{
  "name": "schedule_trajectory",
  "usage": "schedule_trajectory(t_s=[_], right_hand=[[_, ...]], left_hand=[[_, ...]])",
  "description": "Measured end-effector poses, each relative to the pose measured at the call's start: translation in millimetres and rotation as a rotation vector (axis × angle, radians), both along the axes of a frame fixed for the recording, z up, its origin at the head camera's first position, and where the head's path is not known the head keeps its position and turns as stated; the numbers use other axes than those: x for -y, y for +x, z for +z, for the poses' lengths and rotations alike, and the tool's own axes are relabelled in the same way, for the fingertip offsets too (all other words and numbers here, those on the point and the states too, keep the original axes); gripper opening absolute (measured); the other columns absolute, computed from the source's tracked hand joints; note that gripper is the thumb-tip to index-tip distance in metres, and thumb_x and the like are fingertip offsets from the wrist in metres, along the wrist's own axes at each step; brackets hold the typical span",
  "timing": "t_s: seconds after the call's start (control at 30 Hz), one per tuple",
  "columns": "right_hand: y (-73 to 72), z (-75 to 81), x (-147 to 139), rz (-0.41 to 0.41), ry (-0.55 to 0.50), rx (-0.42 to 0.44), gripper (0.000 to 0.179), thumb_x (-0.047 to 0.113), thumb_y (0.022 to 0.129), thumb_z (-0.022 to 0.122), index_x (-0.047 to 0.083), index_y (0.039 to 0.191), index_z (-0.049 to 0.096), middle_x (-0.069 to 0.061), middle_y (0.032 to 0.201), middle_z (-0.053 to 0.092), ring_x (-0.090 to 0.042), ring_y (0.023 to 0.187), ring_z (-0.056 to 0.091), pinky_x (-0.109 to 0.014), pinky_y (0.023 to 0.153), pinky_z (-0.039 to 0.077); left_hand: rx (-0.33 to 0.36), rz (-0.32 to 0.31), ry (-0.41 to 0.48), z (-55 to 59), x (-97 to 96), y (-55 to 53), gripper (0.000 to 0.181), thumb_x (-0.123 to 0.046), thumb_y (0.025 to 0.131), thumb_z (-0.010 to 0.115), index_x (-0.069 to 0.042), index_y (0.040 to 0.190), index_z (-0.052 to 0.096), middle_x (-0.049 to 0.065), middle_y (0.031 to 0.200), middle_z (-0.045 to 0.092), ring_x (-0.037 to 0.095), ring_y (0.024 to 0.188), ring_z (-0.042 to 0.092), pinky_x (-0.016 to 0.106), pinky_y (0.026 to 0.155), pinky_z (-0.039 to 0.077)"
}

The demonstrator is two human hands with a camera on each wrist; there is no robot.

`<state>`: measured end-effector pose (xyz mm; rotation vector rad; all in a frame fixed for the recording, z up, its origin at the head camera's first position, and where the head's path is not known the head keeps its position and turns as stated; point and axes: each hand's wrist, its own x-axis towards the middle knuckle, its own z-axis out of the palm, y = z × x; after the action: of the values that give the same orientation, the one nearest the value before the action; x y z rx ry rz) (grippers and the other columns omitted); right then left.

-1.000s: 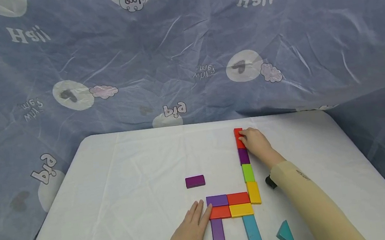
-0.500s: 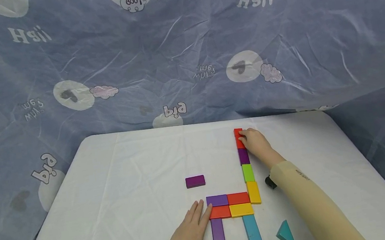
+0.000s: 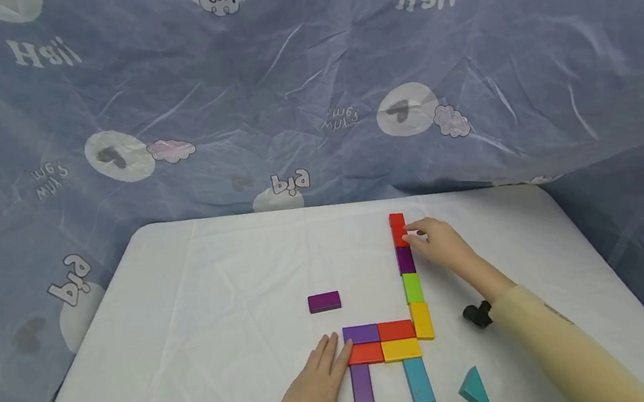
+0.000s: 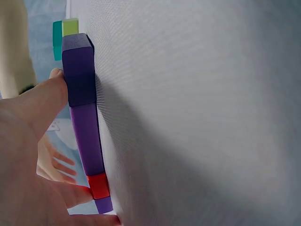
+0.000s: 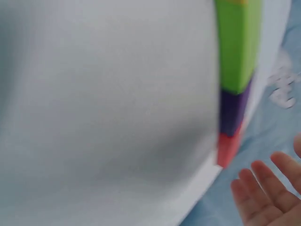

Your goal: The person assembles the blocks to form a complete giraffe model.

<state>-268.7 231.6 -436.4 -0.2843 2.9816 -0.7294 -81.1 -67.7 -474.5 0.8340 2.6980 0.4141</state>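
Observation:
My left hand lies spread at the left of a flat block figure. Its fingertips touch near the red block, and its thumb reaches the lower purple block. At the far end of an upright column my right hand is beside the red block, its fingers loosely extended with nothing in them. Below that red one run a dark purple block, a green block and a yellow block. The right wrist view shows straight fingers apart from the column.
A loose dark purple block lies left of the column. A teal triangular block stands to the right of the blue block. The white table ends at a patterned blue cloth. A small black object shows beside the right sleeve.
My right hand has let go of the far red block and drawn slightly right and toward me. The left hand keeps its place beside the blocks.

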Motion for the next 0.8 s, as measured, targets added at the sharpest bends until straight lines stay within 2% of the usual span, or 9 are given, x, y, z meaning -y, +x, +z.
schedule_trajectory(t_s=[0.1,0.27,0.37,0.47,0.57,0.67,0.8], right_hand=[[26.0,10.8,-5,0.052,0.009,0.010,0.036,0.025,0.096,0.063,0.003,0.124,0.067,-0.020,0.123,0.066,-0.036,0.108,0.063,-0.051,0.091,0.055],[74.0,27.3,-13,0.168,0.021,0.104,0.028,0.026,0.092,0.069,0.008,0.113,0.072,-0.007,0.108,0.072,-0.024,0.095,0.065,-0.043,0.083,0.058],[100.5,33.1,-16,0.220,0.028,0.216,0.030,0.030,0.085,0.076,0.011,0.108,0.073,0.000,0.102,0.071,-0.019,0.093,0.063,-0.041,0.083,0.057],[123.6,34.6,-18,0.246,0.036,0.358,0.039,0.035,0.076,0.084,0.015,0.107,0.070,0.002,0.103,0.068,-0.020,0.095,0.060,-0.045,0.086,0.055],[142.6,31.2,-21,0.257,0.049,0.471,0.049,0.037,0.067,0.090,0.018,0.107,0.067,0.004,0.106,0.064,-0.019,0.097,0.056,-0.049,0.091,0.053],[156.6,25.0,-24,0.269,0.067,0.537,0.054,0.034,0.063,0.092,0.022,0.107,0.064,0.005,0.110,0.060,-0.018,0.098,0.053,-0.049,0.093,0.051],[168.3,15.3,-24,0.206,0.092,0.614,0.058,0.027,0.059,0.094,0.028,0.106,0.061,0.006,0.111,0.055,-0.016,0.096,0.049,-0.045,0.090,0.052]], left_hand=[[-0.008,-0.004,-0.001,0.0,-0.3,-0.5,0.105,-0.077,0.082,0.054,-0.011,0.157,0.022,0.019,0.162,0.023,0.037,0.149,0.025,0.049,0.115,0.035],[-0.031,-0.010,-0.006,0.7,-1.1,-0.6,0.105,-0.076,0.082,0.055,-0.010,0.157,0.022,0.020,0.161,0.024,0.036,0.148,0.026,0.048,0.117,0.032],[-0.040,-0.013,-0.001,0.6,-1.5,-0.7,0.105,-0.076,0.082,0.055,-0.009,0.157,0.022,0.020,0.161,0.025,0.036,0.148,0.027,0.049,0.117,0.032],[-0.029,-0.010,0.005,0.2,-1.8,-0.6,0.105,-0.076,0.082,0.055,-0.009,0.157,0.022,0.020,0.161,0.024,0.037,0.148,0.026,0.049,0.117,0.032],[-0.006,0.003,0.010,-0.7,-2.0,-1.0,0.105,-0.076,0.081,0.056,-0.011,0.157,0.022,0.020,0.162,0.024,0.037,0.149,0.025,0.050,0.117,0.032],[0.012,0.016,0.014,-1.0,-2.0,-1.3,0.105,-0.074,0.081,0.058,-0.011,0.157,0.022,0.019,0.162,0.024,0.036,0.149,0.025,0.050,0.116,0.033],[0.022,0.025,0.010,-1.2,-2.6,-0.9,0.105,-0.074,0.081,0.059,-0.012,0.157,0.023,0.019,0.162,0.024,0.036,0.149,0.025,0.050,0.116,0.033]])
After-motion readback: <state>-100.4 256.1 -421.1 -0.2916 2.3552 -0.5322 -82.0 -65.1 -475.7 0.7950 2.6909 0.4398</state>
